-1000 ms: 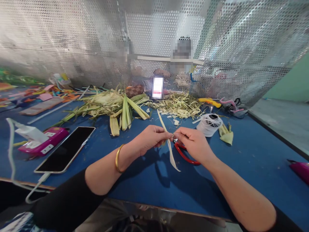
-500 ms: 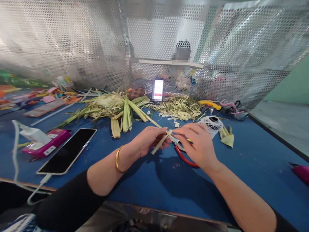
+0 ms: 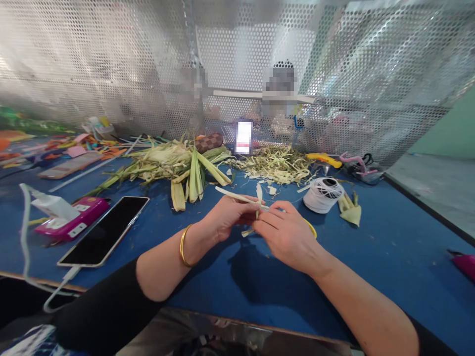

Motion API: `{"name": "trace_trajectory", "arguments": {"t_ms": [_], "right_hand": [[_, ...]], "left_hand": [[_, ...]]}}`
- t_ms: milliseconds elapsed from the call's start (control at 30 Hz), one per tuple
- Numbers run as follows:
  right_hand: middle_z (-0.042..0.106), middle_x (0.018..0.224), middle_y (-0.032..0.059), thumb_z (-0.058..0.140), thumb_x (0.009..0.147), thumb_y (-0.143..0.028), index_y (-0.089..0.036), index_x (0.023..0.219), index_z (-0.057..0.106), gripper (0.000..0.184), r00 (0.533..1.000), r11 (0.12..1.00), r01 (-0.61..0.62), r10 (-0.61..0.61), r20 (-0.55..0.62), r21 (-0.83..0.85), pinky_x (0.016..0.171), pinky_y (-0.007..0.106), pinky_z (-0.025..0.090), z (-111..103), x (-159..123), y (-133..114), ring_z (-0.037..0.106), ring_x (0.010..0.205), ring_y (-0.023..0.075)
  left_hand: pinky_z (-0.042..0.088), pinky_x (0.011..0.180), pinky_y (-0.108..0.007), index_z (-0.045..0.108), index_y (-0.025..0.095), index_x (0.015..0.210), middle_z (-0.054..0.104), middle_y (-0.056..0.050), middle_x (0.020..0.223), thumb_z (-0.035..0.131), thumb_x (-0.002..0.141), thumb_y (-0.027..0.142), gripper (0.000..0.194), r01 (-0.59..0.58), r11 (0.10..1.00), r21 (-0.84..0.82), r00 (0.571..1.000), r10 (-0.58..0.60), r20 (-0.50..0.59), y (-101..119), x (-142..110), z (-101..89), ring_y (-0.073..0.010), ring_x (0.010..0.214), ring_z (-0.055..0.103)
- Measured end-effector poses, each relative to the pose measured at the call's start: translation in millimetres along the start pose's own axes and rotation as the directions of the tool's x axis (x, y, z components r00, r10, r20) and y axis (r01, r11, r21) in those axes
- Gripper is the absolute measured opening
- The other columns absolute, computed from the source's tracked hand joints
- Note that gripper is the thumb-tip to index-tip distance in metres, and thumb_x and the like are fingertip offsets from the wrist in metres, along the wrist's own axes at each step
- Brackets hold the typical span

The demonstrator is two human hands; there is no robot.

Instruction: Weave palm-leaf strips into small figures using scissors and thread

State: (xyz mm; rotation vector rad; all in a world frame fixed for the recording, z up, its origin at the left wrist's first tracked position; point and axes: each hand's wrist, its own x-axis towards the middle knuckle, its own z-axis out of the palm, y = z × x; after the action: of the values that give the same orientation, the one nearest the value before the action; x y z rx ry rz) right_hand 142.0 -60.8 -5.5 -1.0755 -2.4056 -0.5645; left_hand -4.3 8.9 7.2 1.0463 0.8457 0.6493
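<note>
Above the front middle of the table, my left hand (image 3: 228, 216) pinches a small bundle of pale husk strips (image 3: 234, 195). A narrow strip pokes out to the left, and a short one stands up crosswise between the hands. My right hand (image 3: 287, 232) is closed at the bundle's right end, its fingertips meeting those of the left. Past the back of my right hand shows a curved yellow handle (image 3: 310, 228); the rest of that tool is hidden, and I cannot tell if it is held. Just beyond sits a spool of white thread (image 3: 322, 197).
Husks (image 3: 163, 160) are heaped at the back, beside a pile of shredded husk (image 3: 280, 165). A black-screened phone (image 3: 106, 230) and a magenta power strip (image 3: 70, 220) lie left. A yellow-handled tool (image 3: 323, 159) and a folded husk (image 3: 351, 212) lie right. Perforated metal mesh (image 3: 237, 44) stands behind.
My right hand has moved left and closed in on the bundle. The strips have been turned, and one now stands upright. The red handle and blades are no longer visible; a yellow handle shows instead.
</note>
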Motion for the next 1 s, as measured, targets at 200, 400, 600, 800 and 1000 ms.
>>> {"name": "trace_trajectory", "arguments": {"t_ms": [200,400,600,800,1000], "right_hand": [[0.069,0.089,0.0064,0.043,0.095,-0.021,-0.019,0.100,0.062,0.020,0.977,0.974,-0.168,0.185,-0.106,0.149,0.081,0.034,0.039,-1,-1,4,0.060,0.084,0.0189],[0.069,0.080,0.0063,0.047,0.093,-0.035,-0.020,0.093,0.061,0.020,0.831,0.812,-0.548,0.556,0.021,0.204,0.072,0.033,0.041,5,-6,15,0.061,0.075,0.0221],[0.062,0.062,0.0008,0.047,0.090,-0.031,-0.021,0.077,0.060,0.021,0.790,0.735,-0.607,0.600,0.127,0.303,0.060,0.027,0.035,0,-3,8,0.055,0.062,0.0169],[0.058,0.058,-0.0003,0.048,0.089,-0.031,-0.022,0.074,0.059,0.021,0.812,0.744,-0.576,0.568,0.134,0.339,0.059,0.026,0.035,-1,-2,6,0.052,0.059,0.0160],[0.054,0.054,-0.0027,0.047,0.087,-0.028,-0.022,0.070,0.054,0.019,0.795,0.679,-0.596,0.575,0.193,0.430,0.055,0.025,0.032,-1,0,4,0.048,0.053,0.0138]], "left_hand": [[0.048,0.062,-0.023,0.070,0.016,0.079,0.068,0.000,0.071,0.070,0.070,0.020,0.010,-0.041,0.997,0.064,0.999,0.040,0.015,4,-1,-1.8,-0.0109,0.062,0.061],[0.049,0.063,-0.024,0.069,0.016,0.082,0.068,-0.002,0.069,0.065,0.078,0.030,0.015,-0.019,0.995,0.101,0.999,0.022,-0.026,9,-4,-1.9,-0.0129,0.063,0.063],[0.047,0.059,-0.022,0.068,0.015,0.079,0.069,-0.003,0.071,0.064,0.078,0.026,0.012,0.007,0.986,0.164,0.997,0.005,-0.074,10,-6,0.3,-0.0117,0.061,0.063],[0.045,0.057,-0.021,0.067,0.015,0.076,0.069,-0.002,0.068,0.071,0.071,0.021,0.008,0.011,0.995,0.096,0.996,-0.002,-0.090,6,-2,-1.0,-0.0123,0.062,0.064],[0.047,0.057,-0.022,0.067,0.012,0.072,0.065,-0.001,0.059,0.069,0.072,0.012,0.003,-0.020,1.000,-0.010,0.989,0.018,-0.148,3,0,3.9,-0.0094,0.053,0.058]]}}
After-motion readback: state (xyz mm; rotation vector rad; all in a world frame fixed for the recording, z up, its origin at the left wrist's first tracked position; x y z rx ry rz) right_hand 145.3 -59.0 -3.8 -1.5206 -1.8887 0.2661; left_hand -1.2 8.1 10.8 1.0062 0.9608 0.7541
